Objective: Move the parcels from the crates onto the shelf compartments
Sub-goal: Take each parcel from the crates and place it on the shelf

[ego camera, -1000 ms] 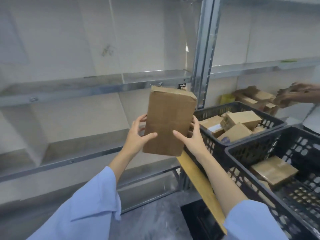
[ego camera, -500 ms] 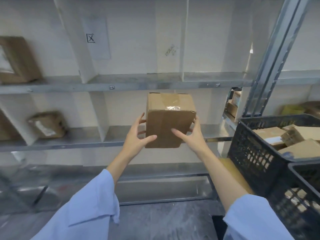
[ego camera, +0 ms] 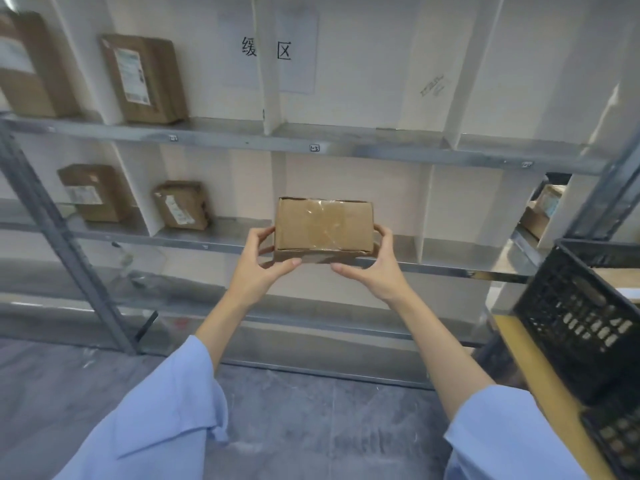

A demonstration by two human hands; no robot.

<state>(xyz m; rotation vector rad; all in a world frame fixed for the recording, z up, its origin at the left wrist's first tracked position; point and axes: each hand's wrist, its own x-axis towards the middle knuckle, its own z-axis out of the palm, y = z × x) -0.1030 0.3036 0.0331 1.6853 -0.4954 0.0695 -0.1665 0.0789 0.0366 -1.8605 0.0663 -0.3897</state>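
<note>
Both my hands hold a taped brown parcel (ego camera: 323, 226) at the front lip of the middle shelf (ego camera: 450, 268). The fingers (ego camera: 265, 233) of my left hand (ego camera: 258, 268) curl round its left end and those of my right hand (ego camera: 375, 271) round its right end. Both thumbs are tucked under its near edge, so the fingers are clamped on the parcel. I cannot tell whether its base rests on the shelf. Left of my left fingers, a small labelled box (ego camera: 181, 204) stands in the next compartment. Above my fingers hangs a paper sign (ego camera: 266, 48) with two characters. Right of and below my right fingers, a black crate (ego camera: 568, 306) sits on a yellow bench (ego camera: 540, 375).
</note>
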